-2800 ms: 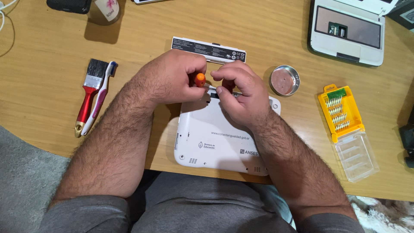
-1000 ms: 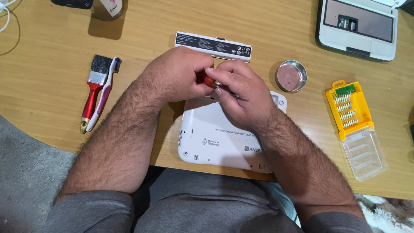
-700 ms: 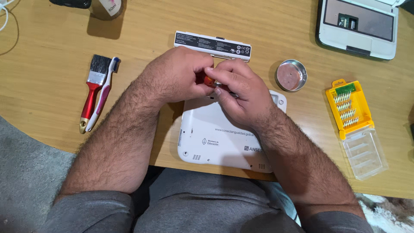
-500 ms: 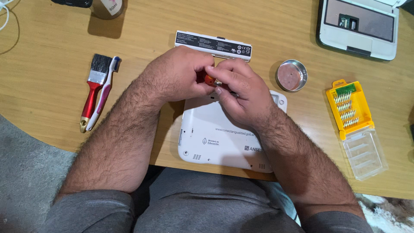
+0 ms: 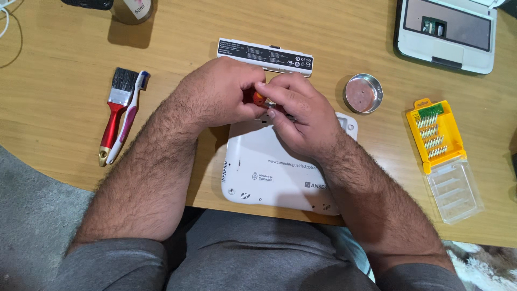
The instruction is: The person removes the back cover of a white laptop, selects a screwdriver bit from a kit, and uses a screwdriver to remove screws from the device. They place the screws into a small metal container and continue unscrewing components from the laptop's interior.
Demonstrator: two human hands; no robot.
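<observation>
1. The left hand (image 5: pixel 218 94) is curled shut around an orange-handled screwdriver (image 5: pixel 258 98); only a bit of the orange handle shows between the knuckles. A tight grip like that suits turning a small tool.
2. The right hand (image 5: pixel 293 110) meets it from the other side, fingertips pinched together on the front of the same tool, apparently to steady the tip. The tip itself is hidden under the fingers.
3. Both hands hover over the far edge of a white laptop (image 5: pixel 274 172), which lies bottom-up on the wooden surface (image 5: pixel 323 32), pulled close to the person's lap so the underside is within easy reach.
4. A long white battery pack (image 5: pixel 265 55) lies just beyond the hands, apart from the laptop, parked out of the way.
5. A small round metal dish (image 5: pixel 363 93) sits near the right hand, handy for small parts; I cannot tell whether anything is in it.
6. A yellow bit case (image 5: pixel 435 134) lies open further right, its clear lid folded toward the person.
7. A red-handled paintbrush (image 5: pixel 114 116) and a toothbrush (image 5: pixel 128 118) lie side by side well to the left, untouched.
8. A second white laptop (image 5: pixel 447 32) rests at the far right corner.
</observation>
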